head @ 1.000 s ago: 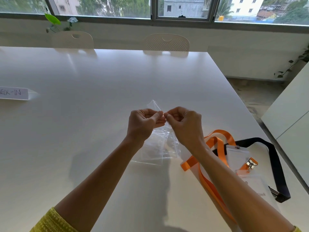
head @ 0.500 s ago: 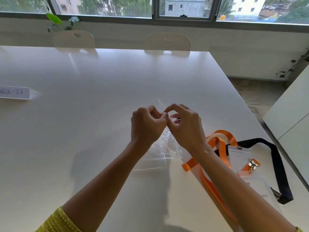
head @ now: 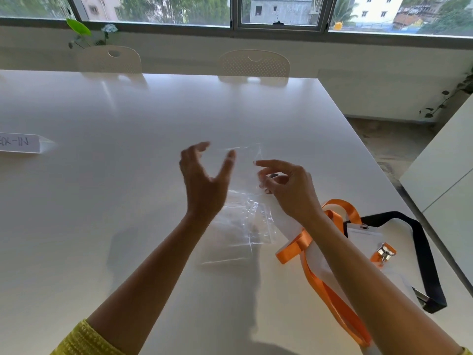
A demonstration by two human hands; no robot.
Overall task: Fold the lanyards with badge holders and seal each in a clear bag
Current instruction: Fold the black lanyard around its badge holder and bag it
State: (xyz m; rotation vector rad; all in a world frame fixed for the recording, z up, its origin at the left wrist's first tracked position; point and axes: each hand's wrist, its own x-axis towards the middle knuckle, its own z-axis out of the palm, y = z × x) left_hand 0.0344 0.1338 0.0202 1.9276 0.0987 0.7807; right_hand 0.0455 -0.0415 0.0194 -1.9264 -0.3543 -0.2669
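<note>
Bench (head: pixel 128 201), white, fills most of the frame; carries all items listed.

Hands, centre of frame. Half a second ago both were bunched together, pinching one clear bag between them; now they have drawn apart. Left hand (head: pixel 204 183): fingers spread and relaxed, thumb raised, gripping nothing that can be made out. Right hand (head: pixel 289 188): fingers curled, thumb and forefinger appearing to pinch the edge of a clear bag (head: pixel 243 160), held up between the hands. Judgement: the bag's mouth has probably just been worked open, or one bag peeled from the stack, ready to be filled.

Black lanyard (head: pixel 422 252), lower right, unfolded loop on the bench.

Orange lanyard (head: pixel 332 298), lower right, loose and unfolded, partly under the right forearm, not yet bagged.

Stack of clear bags (head: pixel 243 226), flat on the bench below the hands; nothing seen inside. The held bag likewise looks empty.

Badge holder (head: pixel 363 237), right, between the lanyards, metal clip (head: pixel 382 252) beside it.

Name card (head: pixel 20 143), left edge.
</note>
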